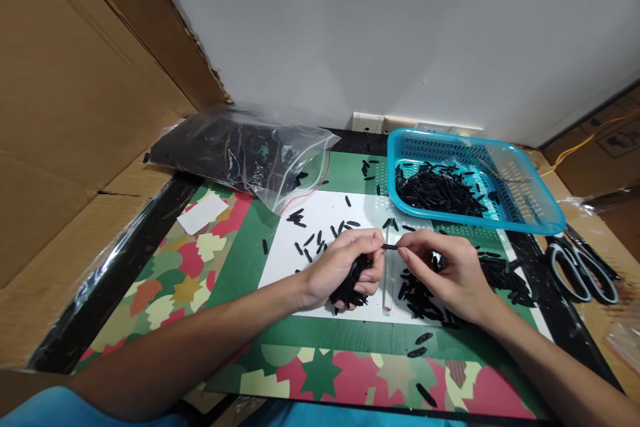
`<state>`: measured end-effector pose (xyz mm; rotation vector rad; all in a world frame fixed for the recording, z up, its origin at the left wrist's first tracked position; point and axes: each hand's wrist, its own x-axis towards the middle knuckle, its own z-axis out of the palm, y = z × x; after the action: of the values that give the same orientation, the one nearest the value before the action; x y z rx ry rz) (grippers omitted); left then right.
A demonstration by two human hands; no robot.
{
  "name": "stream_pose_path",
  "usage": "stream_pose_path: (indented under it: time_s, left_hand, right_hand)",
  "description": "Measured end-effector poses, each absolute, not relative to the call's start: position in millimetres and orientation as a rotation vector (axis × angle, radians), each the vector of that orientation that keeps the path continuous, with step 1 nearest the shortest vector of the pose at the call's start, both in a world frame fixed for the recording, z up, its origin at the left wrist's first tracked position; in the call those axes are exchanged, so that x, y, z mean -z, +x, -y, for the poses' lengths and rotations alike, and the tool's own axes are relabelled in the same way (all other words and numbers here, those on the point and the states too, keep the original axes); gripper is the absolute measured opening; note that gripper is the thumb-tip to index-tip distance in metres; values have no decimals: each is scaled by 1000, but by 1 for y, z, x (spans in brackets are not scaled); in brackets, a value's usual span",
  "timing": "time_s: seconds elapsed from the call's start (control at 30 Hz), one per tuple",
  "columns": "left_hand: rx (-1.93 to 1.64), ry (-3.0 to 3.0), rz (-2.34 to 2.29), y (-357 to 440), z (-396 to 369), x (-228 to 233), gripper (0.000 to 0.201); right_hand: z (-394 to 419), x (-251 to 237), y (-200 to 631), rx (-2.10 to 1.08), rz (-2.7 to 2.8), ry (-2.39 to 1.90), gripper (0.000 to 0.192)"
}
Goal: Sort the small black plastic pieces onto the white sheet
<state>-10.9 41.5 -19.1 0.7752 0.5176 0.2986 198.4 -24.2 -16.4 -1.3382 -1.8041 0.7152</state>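
Head view: the left hand [345, 270] is cupping a bunch of black pieces [350, 287], its fingers curled closed around them over the white sheet [280, 260]. The right hand [450, 273] is pinching a single black piece [390, 247] between thumb and forefinger, holding it level between the two hands, and the left thumb is meeting its other end. More loose pieces [417, 297] are lying under the right palm on the surface [350, 337]. A blue basket [530, 213] is sitting behind, holding more. A clear bag [240, 153] is lying at back left, and scissors [580, 267] are resting at right.
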Motion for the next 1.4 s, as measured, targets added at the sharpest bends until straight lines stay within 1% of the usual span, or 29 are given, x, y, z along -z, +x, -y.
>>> stream_pose_path:
  time_s: [0.2, 0.47, 0.67, 0.83, 1.2, 1.4]
  left_hand:
    - [-288, 778, -512, -11, -42, 20, 29]
    - [-263, 774, -502, -11, -43, 18, 31]
    - [-268, 772, -504, -11, -43, 18, 29]
    - [-264, 763, -498, -11, -43, 18, 31]
    - [-290, 780, -482, -10, -43, 21, 26]
    - [-284, 780, -480, -11, -43, 20, 25]
  right_hand:
    - [23, 18, 198, -736, 1743, -1355, 18]
    - [23, 18, 199, -761, 1673, -1298, 10]
    - [23, 18, 197, -801, 1639, -1282, 9]
    - [23, 18, 197, -833, 1609, -1260, 6]
    - [21, 19, 200, -777, 1667, -1195, 2]
    - [21, 21, 202, -777, 1670, -1184, 5]
